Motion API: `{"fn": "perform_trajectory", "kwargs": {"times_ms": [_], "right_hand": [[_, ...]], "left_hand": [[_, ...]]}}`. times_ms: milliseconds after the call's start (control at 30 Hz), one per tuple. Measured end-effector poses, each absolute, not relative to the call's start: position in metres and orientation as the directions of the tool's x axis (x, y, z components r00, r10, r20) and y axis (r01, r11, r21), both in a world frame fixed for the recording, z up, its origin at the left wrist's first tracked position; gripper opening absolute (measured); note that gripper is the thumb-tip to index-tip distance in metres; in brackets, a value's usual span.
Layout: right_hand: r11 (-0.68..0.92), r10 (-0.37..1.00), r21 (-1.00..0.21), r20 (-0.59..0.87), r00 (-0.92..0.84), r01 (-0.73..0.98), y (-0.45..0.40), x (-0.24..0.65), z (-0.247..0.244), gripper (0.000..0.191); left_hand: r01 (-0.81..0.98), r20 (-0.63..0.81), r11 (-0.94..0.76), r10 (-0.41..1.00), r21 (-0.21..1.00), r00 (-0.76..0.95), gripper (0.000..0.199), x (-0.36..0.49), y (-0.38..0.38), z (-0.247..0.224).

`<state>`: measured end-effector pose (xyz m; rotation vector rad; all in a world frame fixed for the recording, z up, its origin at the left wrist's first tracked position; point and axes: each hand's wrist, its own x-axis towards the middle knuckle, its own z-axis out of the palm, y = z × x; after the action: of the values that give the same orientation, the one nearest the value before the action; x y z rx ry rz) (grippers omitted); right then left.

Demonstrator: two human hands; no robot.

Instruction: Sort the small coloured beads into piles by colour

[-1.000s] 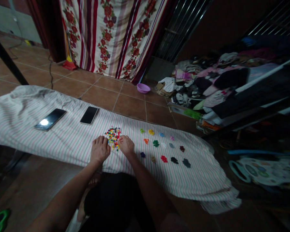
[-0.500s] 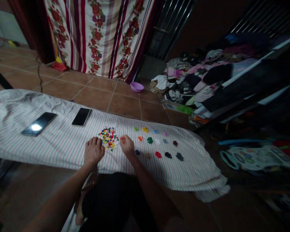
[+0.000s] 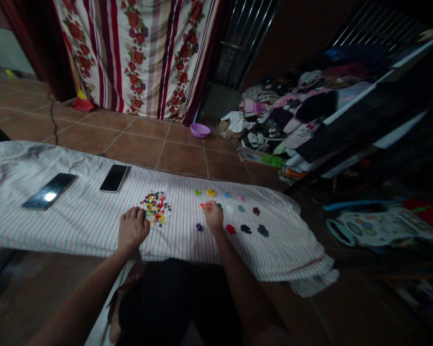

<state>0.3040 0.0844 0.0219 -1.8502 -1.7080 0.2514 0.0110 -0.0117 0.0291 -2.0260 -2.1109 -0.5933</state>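
Note:
A mixed pile of small coloured pieces lies on the striped cloth. My left hand rests palm down at the pile's lower left edge, its fingers lying on the cloth. My right hand is over the sorted heaps, between the orange heap and the green heap, partly covering the green. Its fingers are pinched together; whatever they hold is too small to name. Around it sit a yellow heap, a red heap, a purple heap and several others.
Two phones, one larger and one smaller, lie on the cloth at the left. Beyond the cloth's far edge a purple basin stands on the tiled floor. Clothes are piled at the back right.
My right hand has moved right, from beside the mixed pile to the sorted heaps. My left hand has stayed by the pile. The whole view has shifted slightly.

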Motion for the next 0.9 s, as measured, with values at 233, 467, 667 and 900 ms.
{"fn": "perform_trajectory", "kwargs": {"times_ms": [233, 467, 667, 900], "right_hand": [[-0.042, 0.945, -0.631, 0.227, 0.235, 0.774, 0.088, 0.312, 0.008, 0.014], [-0.049, 0.942, -0.652, 0.221, 0.252, 0.757, 0.089, 0.309, 0.002, 0.014], [-0.051, 0.952, -0.635, 0.201, 0.229, 0.77, 0.089, 0.307, 0.0, 0.016], [-0.048, 0.951, -0.641, 0.206, 0.232, 0.766, 0.088, 0.306, -0.002, 0.019]], "left_hand": [[0.99, 0.379, 0.012, 0.923, 0.138, -0.064, 0.02, 0.012, -0.011, 0.028], [0.994, 0.389, 0.022, 0.919, 0.111, -0.064, 0.021, 0.012, -0.011, 0.026], [0.994, 0.396, 0.013, 0.917, 0.113, -0.057, 0.022, 0.011, -0.011, 0.026], [0.994, 0.396, 0.015, 0.916, 0.11, -0.057, 0.022, 0.011, -0.01, 0.025]]}}
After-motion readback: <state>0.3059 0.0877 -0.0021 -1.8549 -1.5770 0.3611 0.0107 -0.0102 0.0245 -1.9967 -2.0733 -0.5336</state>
